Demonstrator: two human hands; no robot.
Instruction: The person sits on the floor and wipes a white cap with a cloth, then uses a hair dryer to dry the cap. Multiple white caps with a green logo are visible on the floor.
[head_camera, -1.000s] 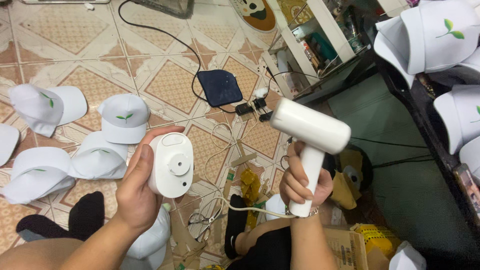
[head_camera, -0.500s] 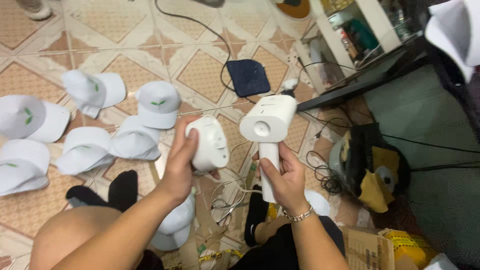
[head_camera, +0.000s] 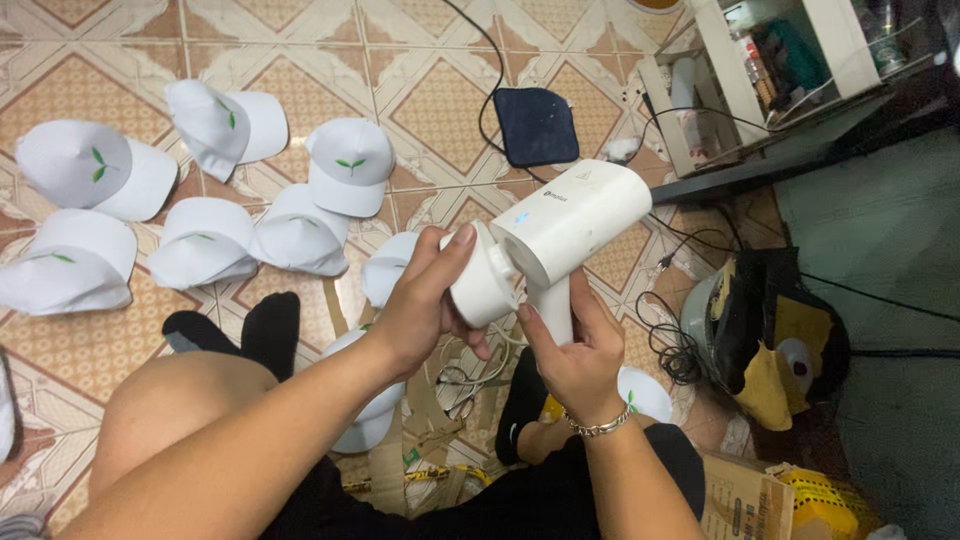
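Left hand (head_camera: 425, 310) presses round white cap (head_camera: 482, 285) onto handheld steamer (head_camera: 565, 228) rear; right hand (head_camera: 572, 350) grips handle. Next, likely: seat cap flush.

smooth matt white plastic handheld steamer (head_camera: 575, 225), cloth caps (head_camera: 348, 165), glossy floor tiles (head_camera: 420, 60)

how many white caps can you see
9, perhaps more hidden: six caps spread on the floor at left, one behind the left hand, one under that arm, one by the right wrist.
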